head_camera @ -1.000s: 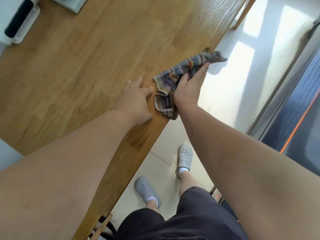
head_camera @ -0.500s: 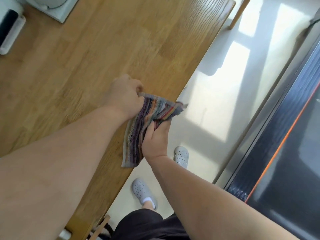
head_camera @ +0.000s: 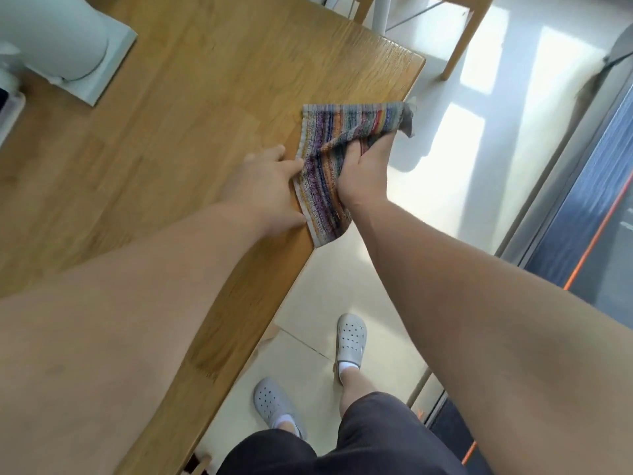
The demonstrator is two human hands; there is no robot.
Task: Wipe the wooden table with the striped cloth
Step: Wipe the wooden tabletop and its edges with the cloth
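Observation:
The striped cloth (head_camera: 337, 138) lies spread over the right edge of the wooden table (head_camera: 178, 138), one corner hanging past the edge. My right hand (head_camera: 364, 173) grips the cloth from the outer side, fingers bunched into the fabric. My left hand (head_camera: 265, 186) rests on the tabletop just left of the cloth, its fingertips touching the cloth's near hem. Whether those fingers pinch the hem is hard to tell.
A white appliance on a pale square base (head_camera: 68, 53) stands at the table's far left. A white device (head_camera: 8, 104) sits at the left border. Wooden chair legs (head_camera: 460, 46) stand beyond the table's far corner. A dark treadmill (head_camera: 582, 207) runs along the right.
The cloth has been opened out flat and now lies further up the table edge. My left hand went from a closed grip on it to lying flat beside it. The view has shifted toward the table's far corner.

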